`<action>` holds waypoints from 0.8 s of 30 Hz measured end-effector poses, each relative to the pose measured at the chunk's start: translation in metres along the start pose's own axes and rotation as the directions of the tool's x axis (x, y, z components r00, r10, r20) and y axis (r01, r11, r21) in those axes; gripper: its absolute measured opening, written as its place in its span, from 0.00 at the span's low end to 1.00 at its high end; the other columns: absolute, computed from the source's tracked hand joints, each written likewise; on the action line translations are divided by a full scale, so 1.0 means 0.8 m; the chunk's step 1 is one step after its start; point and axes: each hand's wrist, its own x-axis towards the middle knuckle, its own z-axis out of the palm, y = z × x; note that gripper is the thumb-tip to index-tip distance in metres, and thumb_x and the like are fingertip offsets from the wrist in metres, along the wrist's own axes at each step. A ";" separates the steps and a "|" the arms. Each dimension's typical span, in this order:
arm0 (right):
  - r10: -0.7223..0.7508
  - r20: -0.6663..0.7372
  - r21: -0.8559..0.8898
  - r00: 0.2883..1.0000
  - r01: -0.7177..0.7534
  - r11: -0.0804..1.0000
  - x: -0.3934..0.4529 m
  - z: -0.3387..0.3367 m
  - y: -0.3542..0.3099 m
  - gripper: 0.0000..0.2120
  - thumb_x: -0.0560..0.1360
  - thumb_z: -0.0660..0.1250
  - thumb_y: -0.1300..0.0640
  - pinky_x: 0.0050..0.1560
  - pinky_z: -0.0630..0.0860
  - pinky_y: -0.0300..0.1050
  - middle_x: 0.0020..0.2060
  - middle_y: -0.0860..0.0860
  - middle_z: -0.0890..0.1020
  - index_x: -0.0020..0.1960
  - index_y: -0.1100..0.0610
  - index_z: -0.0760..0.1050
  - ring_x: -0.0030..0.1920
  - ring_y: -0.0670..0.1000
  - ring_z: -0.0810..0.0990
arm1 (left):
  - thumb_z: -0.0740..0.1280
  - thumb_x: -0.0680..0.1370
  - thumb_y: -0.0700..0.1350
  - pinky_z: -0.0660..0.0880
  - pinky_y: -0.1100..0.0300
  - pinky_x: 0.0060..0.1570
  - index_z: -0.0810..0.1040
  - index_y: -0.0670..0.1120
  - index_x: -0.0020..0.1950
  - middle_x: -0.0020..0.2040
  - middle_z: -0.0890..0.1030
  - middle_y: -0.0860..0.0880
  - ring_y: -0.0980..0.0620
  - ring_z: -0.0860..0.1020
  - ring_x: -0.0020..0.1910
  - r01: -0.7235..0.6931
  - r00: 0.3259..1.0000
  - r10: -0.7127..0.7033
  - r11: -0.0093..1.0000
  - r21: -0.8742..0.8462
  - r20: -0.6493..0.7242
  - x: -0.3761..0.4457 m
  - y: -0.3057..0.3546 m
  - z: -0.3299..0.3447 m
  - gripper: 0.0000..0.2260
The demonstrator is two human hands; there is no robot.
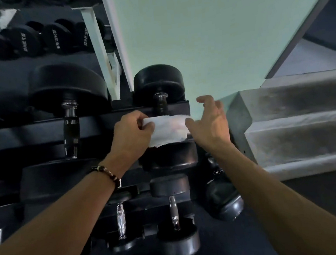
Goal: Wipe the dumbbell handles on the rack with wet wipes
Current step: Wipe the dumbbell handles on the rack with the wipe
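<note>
Black dumbbell rack (93,121), left hand (132,135) pinching white wipe (168,130), right hand (208,121) fingers spread, seemingly touching its edge.

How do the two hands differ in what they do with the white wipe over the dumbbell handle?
The left hand pinches the wipe's left edge with curled fingers; the right hand touches its right edge with the thumb while its fingers are spread and lifted. The left wrist wears a beaded bracelet; the right wrist is bare. Both hands are at the wipe, at the dumbbell handle on the rack.
</note>
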 end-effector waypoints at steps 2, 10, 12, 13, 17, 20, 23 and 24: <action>-0.031 0.129 -0.057 0.991 0.038 0.998 0.000 0.010 -0.003 0.10 0.76 0.66 0.48 0.43 0.68 0.43 0.48 0.52 0.76 0.52 0.53 0.77 0.49 0.54 0.75 | 0.68 0.78 0.43 0.66 0.74 0.33 0.79 0.46 0.47 0.37 0.76 0.56 0.60 0.73 0.36 -0.007 1.000 0.007 1.000 -0.007 0.018 0.002 -0.001 0.004 0.02; -0.010 0.357 -0.003 0.934 0.012 1.000 0.019 0.037 -0.013 0.13 0.72 0.72 0.52 0.27 0.68 0.39 0.27 0.53 0.76 0.35 0.60 0.79 0.29 0.50 0.73 | 0.66 0.79 0.50 0.70 0.71 0.39 0.71 0.50 0.62 0.49 0.78 0.57 0.61 0.77 0.45 0.100 0.963 -0.066 0.987 -0.122 0.261 -0.007 -0.006 -0.001 0.13; 0.026 0.271 0.088 0.962 -0.052 0.995 0.030 0.045 -0.022 0.12 0.71 0.74 0.54 0.30 0.73 0.41 0.28 0.53 0.78 0.34 0.60 0.79 0.30 0.50 0.76 | 0.67 0.78 0.54 0.72 0.69 0.41 0.70 0.49 0.64 0.52 0.79 0.56 0.61 0.78 0.48 0.097 0.948 -0.052 0.987 -0.131 0.313 -0.011 -0.007 -0.005 0.18; 0.041 0.224 0.131 0.974 -0.071 0.989 0.035 0.048 -0.026 0.11 0.71 0.74 0.55 0.31 0.73 0.40 0.28 0.52 0.79 0.34 0.60 0.79 0.30 0.49 0.76 | 0.68 0.76 0.57 0.72 0.68 0.42 0.70 0.50 0.64 0.52 0.79 0.57 0.61 0.78 0.49 0.097 0.940 -0.050 0.988 -0.123 0.339 -0.013 -0.008 -0.007 0.21; 0.055 0.183 0.222 0.982 -0.096 0.970 0.044 0.052 -0.032 0.12 0.73 0.73 0.54 0.38 0.79 0.47 0.31 0.55 0.82 0.36 0.61 0.80 0.33 0.51 0.78 | 0.69 0.68 0.67 0.73 0.65 0.46 0.70 0.54 0.62 0.51 0.78 0.60 0.62 0.77 0.51 0.140 0.895 -0.088 0.986 -0.089 0.437 -0.016 -0.009 -0.013 0.28; 0.004 0.366 -0.018 0.931 0.002 1.000 0.036 0.037 -0.019 0.16 0.72 0.73 0.52 0.33 0.72 0.45 0.27 0.54 0.77 0.30 0.60 0.77 0.30 0.50 0.73 | 0.67 0.66 0.72 0.77 0.57 0.53 0.73 0.56 0.59 0.52 0.80 0.58 0.59 0.78 0.52 0.159 0.858 -0.117 0.986 -0.043 0.500 -0.013 -0.016 -0.016 0.29; 0.010 0.338 0.023 0.941 -0.019 1.000 0.036 0.036 -0.017 0.17 0.70 0.75 0.54 0.32 0.71 0.44 0.25 0.55 0.74 0.28 0.60 0.74 0.28 0.49 0.71 | 0.68 0.70 0.68 0.77 0.54 0.57 0.73 0.60 0.56 0.53 0.80 0.58 0.58 0.78 0.53 0.160 0.831 -0.102 0.985 -0.058 0.546 -0.012 -0.018 -0.020 0.20; 0.028 0.253 0.103 0.967 -0.055 0.993 0.039 0.041 -0.022 0.17 0.70 0.75 0.55 0.31 0.70 0.44 0.25 0.53 0.74 0.27 0.58 0.73 0.28 0.49 0.71 | 0.69 0.69 0.69 0.77 0.53 0.57 0.74 0.59 0.56 0.53 0.80 0.57 0.58 0.79 0.53 0.158 0.833 -0.096 0.985 -0.067 0.545 -0.012 -0.018 -0.021 0.21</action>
